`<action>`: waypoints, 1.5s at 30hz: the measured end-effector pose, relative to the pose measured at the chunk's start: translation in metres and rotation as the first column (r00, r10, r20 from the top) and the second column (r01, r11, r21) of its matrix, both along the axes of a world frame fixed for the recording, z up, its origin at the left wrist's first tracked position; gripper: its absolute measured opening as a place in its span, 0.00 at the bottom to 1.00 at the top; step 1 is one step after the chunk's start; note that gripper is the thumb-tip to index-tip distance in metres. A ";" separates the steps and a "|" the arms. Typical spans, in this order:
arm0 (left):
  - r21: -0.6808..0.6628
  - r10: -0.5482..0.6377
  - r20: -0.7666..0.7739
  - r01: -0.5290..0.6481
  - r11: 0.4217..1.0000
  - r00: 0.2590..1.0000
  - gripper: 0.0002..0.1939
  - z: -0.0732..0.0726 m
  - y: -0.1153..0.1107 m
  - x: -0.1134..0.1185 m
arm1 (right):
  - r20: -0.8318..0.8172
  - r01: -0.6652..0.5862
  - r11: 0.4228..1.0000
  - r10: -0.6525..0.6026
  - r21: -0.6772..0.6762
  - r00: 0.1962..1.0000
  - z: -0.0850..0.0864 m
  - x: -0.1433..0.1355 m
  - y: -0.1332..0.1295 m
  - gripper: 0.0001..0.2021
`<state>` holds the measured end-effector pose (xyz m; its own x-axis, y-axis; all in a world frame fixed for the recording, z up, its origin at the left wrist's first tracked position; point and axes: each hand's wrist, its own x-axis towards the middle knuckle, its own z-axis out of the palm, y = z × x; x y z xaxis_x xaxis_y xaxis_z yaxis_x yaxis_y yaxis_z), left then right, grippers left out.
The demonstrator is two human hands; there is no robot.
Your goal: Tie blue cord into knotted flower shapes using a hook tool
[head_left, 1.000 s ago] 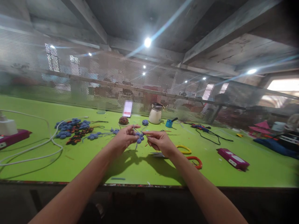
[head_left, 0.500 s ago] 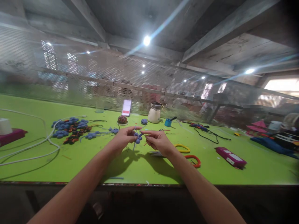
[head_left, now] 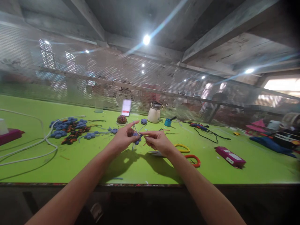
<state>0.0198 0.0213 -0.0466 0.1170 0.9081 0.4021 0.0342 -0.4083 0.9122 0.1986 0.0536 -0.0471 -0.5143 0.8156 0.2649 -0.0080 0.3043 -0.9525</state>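
Observation:
My left hand [head_left: 125, 135] pinches a small blue-purple yarn piece [head_left: 137, 139], its index finger stretched out with a strand of yarn over it. Close on the right, my right hand [head_left: 156, 140] is closed on a thin tool that reaches the yarn piece; the tool looks like a crochet hook, mostly hidden by the fingers. Behind the hands lies a blue yarn ball [head_left: 143, 121]. Scissors with one yellow and one red-orange handle [head_left: 194, 160] lie partly under my right wrist.
Blue yarn flowers [head_left: 67, 123] and dark-orange ones [head_left: 74, 136] lie left, near a white cable [head_left: 49, 139]. A multicoloured yarn ball [head_left: 122, 119], phone [head_left: 126, 107], cream jug [head_left: 154, 113] and blue pot [head_left: 167, 122] stand behind. A magenta power strip [head_left: 230, 157] lies right.
My left index finger has lifted and stretched out further, raising the yarn strand. The yarn piece has turned slightly between the fingers. The whole view has shifted slightly.

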 end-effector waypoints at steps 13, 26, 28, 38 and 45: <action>0.232 0.270 -0.418 -0.186 0.955 0.867 0.35 -0.006 -0.001 0.007 | -0.011 0.022 0.995 -0.023 -0.095 1.000 -0.006 -0.008 -0.001 0.20; -0.130 0.059 0.464 0.002 0.991 0.884 0.42 0.005 -0.008 0.015 | -0.351 -0.027 0.992 -0.018 -0.124 0.936 -0.010 -0.016 -0.008 0.18; -0.212 0.023 0.547 0.112 0.971 0.837 0.43 0.009 -0.010 0.012 | -0.302 0.013 1.000 -0.018 -0.017 0.953 -0.009 -0.014 -0.008 0.17; -0.211 -0.003 0.505 0.126 0.969 0.863 0.46 0.013 -0.015 0.005 | 0.001 0.170 0.753 -0.221 0.636 0.975 0.001 0.006 -0.005 0.12; -0.137 -0.004 0.453 0.074 0.988 0.891 0.51 0.008 -0.008 0.001 | 0.077 0.105 0.674 -0.234 0.731 0.969 0.010 0.016 -0.003 0.12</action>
